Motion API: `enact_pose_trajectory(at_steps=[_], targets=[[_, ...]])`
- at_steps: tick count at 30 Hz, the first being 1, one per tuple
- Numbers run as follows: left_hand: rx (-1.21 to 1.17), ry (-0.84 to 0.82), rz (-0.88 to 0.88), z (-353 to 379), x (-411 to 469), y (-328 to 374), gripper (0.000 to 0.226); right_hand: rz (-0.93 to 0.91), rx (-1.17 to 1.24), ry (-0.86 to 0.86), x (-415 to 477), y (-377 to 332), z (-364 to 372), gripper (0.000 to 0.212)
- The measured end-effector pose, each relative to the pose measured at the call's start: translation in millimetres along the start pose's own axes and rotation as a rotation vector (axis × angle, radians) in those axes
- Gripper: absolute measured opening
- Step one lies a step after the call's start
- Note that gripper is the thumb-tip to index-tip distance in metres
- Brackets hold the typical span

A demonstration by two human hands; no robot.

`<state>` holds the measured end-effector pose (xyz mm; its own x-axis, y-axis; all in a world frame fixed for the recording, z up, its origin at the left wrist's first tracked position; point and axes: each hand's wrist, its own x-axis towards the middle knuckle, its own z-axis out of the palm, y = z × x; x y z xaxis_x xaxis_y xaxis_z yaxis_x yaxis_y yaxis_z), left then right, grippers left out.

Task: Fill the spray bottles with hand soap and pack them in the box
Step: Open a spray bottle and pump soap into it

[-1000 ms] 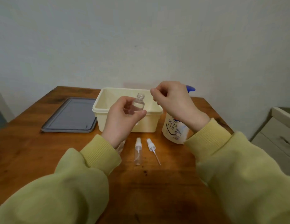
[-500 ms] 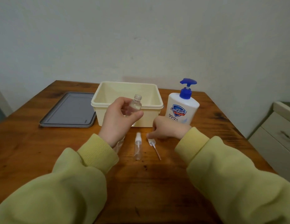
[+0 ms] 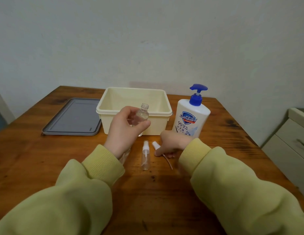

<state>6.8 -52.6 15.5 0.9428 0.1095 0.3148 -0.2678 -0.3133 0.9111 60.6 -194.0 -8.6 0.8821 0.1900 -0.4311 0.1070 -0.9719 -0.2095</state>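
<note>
Clear uncapped bottle [image 3: 142, 114] sits gripped in our left hand [image 3: 125, 133]; at its four o'clock, our right hand [image 3: 174, 144] pinches the spray head [image 3: 155, 144].

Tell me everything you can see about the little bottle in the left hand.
The bottle is small, clear and round, plastic by the look, with a threaded neck and an open mouth, no cap. It is upright in the air, in front of the near wall of the box. The left hand grips its lower body, thumb on the right side, hiding the base. Whether it holds any liquid is unclear.
</note>
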Motion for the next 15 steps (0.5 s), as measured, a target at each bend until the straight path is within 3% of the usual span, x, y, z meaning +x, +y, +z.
enact_pose_trajectory(at_steps=[6, 15], targets=[[-0.004, 0.01, 0.013, -1.0, 1.4, -1.2, 0.031, 0.0, 0.183, 0.049, -2.6, 3.8, -4.2, 0.021], [-0.057, 0.019, 0.049, 1.7, 8.6, 2.1, 0.03, -0.288, 0.689, 0.464, -47.0, -10.6, -59.3, 0.023]])
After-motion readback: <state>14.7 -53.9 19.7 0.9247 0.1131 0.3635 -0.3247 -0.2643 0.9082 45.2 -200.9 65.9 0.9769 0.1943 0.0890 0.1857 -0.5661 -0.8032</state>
